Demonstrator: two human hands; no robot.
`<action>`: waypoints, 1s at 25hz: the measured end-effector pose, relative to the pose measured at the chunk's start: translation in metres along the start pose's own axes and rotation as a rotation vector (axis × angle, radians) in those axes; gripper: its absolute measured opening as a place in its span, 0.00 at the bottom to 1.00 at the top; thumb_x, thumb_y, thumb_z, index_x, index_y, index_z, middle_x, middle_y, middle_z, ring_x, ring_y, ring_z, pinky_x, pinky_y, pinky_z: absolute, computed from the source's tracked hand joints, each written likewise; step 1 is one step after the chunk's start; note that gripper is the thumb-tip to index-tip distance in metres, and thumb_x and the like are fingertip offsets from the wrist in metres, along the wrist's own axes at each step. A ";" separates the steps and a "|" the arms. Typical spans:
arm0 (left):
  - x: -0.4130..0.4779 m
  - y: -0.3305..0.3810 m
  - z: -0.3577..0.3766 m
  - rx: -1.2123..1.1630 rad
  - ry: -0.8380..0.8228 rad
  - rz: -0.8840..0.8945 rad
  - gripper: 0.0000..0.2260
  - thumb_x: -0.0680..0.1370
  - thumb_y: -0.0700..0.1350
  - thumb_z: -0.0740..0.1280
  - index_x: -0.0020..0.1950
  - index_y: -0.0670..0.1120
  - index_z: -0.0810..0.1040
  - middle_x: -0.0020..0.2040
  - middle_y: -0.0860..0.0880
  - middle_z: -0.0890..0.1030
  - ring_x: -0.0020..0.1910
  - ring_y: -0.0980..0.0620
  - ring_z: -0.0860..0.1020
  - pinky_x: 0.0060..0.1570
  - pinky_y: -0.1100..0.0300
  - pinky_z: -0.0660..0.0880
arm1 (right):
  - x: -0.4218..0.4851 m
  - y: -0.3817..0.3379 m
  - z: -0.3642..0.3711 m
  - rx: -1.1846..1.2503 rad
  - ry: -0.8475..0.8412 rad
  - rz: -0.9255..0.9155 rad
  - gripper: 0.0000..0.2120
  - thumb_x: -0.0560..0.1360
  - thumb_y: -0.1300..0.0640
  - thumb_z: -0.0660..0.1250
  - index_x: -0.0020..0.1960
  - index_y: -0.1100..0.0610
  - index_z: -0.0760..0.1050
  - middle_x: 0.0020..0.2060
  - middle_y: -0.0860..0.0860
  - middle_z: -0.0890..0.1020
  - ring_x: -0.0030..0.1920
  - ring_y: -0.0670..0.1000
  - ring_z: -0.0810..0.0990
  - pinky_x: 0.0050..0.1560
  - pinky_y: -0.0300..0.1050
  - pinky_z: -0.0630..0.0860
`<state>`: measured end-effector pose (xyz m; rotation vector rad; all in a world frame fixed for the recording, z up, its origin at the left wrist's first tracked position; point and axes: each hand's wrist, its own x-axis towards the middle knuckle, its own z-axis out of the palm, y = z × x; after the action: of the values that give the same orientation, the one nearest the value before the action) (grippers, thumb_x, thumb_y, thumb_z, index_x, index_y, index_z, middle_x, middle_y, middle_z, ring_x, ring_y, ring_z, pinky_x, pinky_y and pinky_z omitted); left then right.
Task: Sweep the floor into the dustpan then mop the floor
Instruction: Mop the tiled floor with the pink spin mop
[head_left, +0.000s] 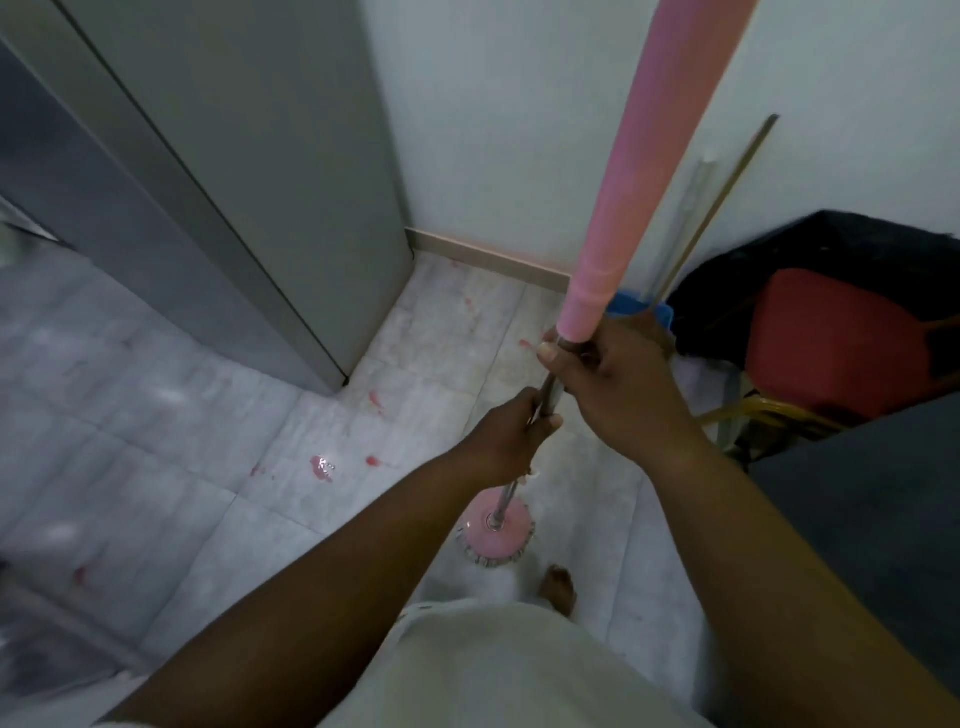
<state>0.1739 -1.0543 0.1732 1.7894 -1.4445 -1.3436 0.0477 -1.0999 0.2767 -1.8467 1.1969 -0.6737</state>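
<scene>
1. A mop (628, 208) stands nearly upright, its round pink head (496, 532) resting on the tiled floor (156, 415) near the wall corner.
2. The left hand (506, 439) has its grip clamped round the metal shaft.
3. The right hand (618, 384) is clamped just above it, under the pink sleeve.
4. Pink spill spots (322, 467) lie on the floor left of the head.
5. A grey cabinet (260, 182) stands at the far left, and a red seat (831, 338), possibly a stool, at the right.

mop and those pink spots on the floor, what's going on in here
A person is holding a mop with both hands on its metal pole: the right hand just under the pink grip, the left hand lower down. The round mop head rests on the tiled floor near a bare foot. Pink spots lie on the tiles beside the grey cabinet, away from the mop head, so they are not wiped yet.
</scene>
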 end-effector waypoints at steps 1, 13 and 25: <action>0.011 0.004 -0.002 0.000 0.024 -0.003 0.12 0.83 0.54 0.58 0.63 0.50 0.68 0.56 0.43 0.79 0.51 0.45 0.81 0.40 0.64 0.78 | 0.015 0.004 -0.004 -0.004 -0.023 -0.014 0.06 0.76 0.49 0.68 0.51 0.49 0.76 0.41 0.39 0.80 0.44 0.40 0.80 0.50 0.44 0.79; 0.136 -0.021 -0.065 -0.099 0.061 -0.121 0.14 0.82 0.53 0.62 0.65 0.51 0.73 0.59 0.49 0.80 0.55 0.49 0.79 0.57 0.52 0.77 | 0.152 0.027 0.024 -0.055 -0.099 0.118 0.13 0.76 0.46 0.67 0.57 0.50 0.77 0.50 0.46 0.82 0.51 0.48 0.80 0.56 0.45 0.74; 0.216 -0.035 -0.147 -0.113 0.161 -0.041 0.15 0.81 0.48 0.65 0.67 0.51 0.74 0.62 0.51 0.79 0.60 0.50 0.77 0.61 0.53 0.75 | 0.238 0.056 0.079 0.029 -0.079 0.215 0.22 0.73 0.46 0.71 0.64 0.50 0.73 0.58 0.46 0.81 0.56 0.46 0.79 0.56 0.41 0.75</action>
<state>0.3130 -1.2716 0.1197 1.8177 -1.2296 -1.2443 0.1795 -1.3022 0.1886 -1.6749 1.3035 -0.4915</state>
